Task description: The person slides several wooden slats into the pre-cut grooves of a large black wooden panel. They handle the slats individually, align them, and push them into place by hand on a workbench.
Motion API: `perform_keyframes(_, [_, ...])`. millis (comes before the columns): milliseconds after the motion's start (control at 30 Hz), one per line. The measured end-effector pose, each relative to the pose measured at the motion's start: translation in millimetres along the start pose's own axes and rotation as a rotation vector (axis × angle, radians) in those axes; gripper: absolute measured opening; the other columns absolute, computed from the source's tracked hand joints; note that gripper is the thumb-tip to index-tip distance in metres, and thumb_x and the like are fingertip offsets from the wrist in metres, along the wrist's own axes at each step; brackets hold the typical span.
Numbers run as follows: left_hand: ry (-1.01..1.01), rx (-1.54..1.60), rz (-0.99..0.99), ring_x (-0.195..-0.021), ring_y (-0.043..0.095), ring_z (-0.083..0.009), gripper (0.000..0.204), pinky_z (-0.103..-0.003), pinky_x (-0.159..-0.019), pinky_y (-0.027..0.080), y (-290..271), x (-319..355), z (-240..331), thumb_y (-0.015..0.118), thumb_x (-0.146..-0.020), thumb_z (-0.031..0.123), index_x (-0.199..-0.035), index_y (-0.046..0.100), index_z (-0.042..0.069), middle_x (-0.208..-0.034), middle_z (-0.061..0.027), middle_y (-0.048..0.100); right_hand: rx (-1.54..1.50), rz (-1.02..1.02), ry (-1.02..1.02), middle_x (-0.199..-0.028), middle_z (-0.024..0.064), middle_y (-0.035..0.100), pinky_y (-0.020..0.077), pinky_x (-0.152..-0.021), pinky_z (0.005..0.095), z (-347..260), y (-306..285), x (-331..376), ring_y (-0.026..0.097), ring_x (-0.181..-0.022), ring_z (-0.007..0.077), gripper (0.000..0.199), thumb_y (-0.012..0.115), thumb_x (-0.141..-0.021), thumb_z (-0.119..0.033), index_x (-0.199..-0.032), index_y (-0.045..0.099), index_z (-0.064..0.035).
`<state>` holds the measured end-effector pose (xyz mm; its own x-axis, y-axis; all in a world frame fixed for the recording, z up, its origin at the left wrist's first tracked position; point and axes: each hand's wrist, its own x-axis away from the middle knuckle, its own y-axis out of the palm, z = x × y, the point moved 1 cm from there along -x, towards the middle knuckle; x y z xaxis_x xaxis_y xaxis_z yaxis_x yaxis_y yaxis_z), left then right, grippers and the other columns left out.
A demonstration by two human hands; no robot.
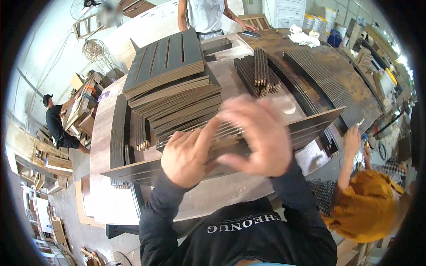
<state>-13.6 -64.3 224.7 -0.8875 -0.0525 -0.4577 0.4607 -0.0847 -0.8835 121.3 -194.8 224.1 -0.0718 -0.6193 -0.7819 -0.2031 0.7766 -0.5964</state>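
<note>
A long dark slotted board (306, 134) with a bare wood edge lies tilted across the table's near side. My left hand (184, 159) is at its middle, fingers bent near the upper edge; whether it grips the board is hidden. Blurred by motion, my right hand (262, 137) hovers in front of the board, thumb and fingers curved apart with nothing visible between them. The two hands nearly meet. Behind them rises a tall stack of dark slotted panels (166, 57).
Narrow dark strips (262, 66) lie bundled on the table (230, 188), more strips (310, 71) at right. A person in white (204, 17) stands across. Another in an orange top (368, 204) works at right, a hand (352, 144) near the board's end. A third person (62, 119) is far left.
</note>
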Motion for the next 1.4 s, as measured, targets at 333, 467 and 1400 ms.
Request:
perform_keyframes(333, [-0.365, -0.412, 0.169, -0.058, 0.049, -0.022, 0.054, -0.034, -0.062, 0.037, -36.2, 110.8, -69.8, 0.077, -0.049, 0.049, -0.061, 0.049, 0.006, -0.062, -0.0062, 0.052, 0.06, -0.119, 0.06, -0.057, 0.0006, 0.049, 0.0381, -0.055, 0.0298, -1.8, 43.0, 10.7, 0.054, -0.055, 0.017, 0.034, 0.066, -0.066, -0.042, -0.08, 0.052, -0.0144])
perform_keyframes(467, [-0.448, -0.491, 0.254, -0.058, 0.047, -0.0224, 0.053, -0.033, -0.06, 0.035, -42.5, 121.3, -92.6, 0.079, -0.049, 0.044, -0.065, 0.048, 0.004, -0.06, -0.0062, 0.047, 0.074, -0.094, 0.03, -0.057, -0.0011, 0.05, 0.0376, -0.054, 0.0275, 1.5, 46.0, 13.9, 0.054, -0.054, 0.0139, 0.034, 0.067, -0.065, -0.042, -0.078, 0.052, -0.0146])
perform_keyframes(1400, [-0.347, -0.445, 0.063, -0.059, 0.041, -0.0238, 0.052, -0.033, -0.059, 0.032, -69.6, 132.2, -93.1, 0.083, -0.046, 0.031, -0.069, 0.047, 0.003, -0.061, -0.0076, 0.041, 0.073, -0.161, 0.017, -0.065, 0.0018, 0.059, 0.0411, -0.058, 0.0299, 32.5, 21.4, 10.7, 0.055, -0.055, 0.0191, 0.036, 0.078, -0.056, -0.031, -0.074, 0.058, -0.0081])
